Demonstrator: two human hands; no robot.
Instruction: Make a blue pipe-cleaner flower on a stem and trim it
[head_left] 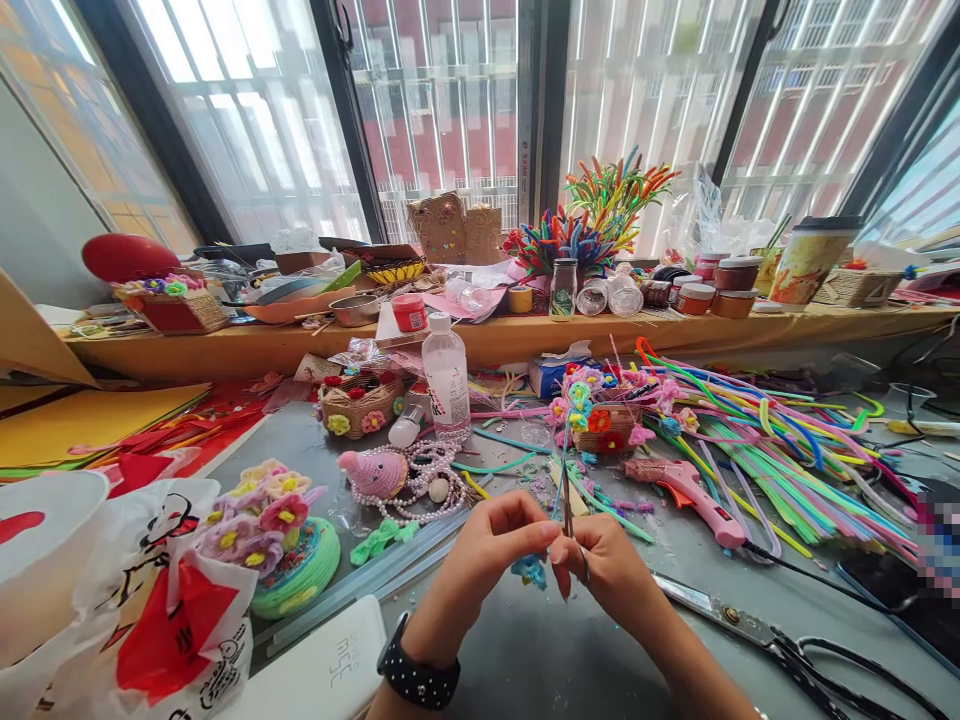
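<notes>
My left hand (499, 550), with a dark dotted watch band at the wrist, pinches a blue fuzzy pipe-cleaner flower (531, 570) that hangs below its fingers. Close against it, my right hand (600, 560) is closed around small metal scissors (568, 495), their blades pointing up and away from me. A thin blue strand rises beside the blades; I cannot tell whether they touch it. Beyond the scissors stands a woven basket (600, 440) covered with pipe-cleaner flowers. A pink glue gun (694, 495) lies to the right of my hands.
Large black-handled scissors (742, 620) lie at right, below many loose pipe cleaners (795, 490). A clear bottle (446, 380) stands behind a pink crocheted piece (375, 472) and beads. Left are a green flower-topped piece (300, 565), a white box (315, 665) and a plastic bag (172, 600).
</notes>
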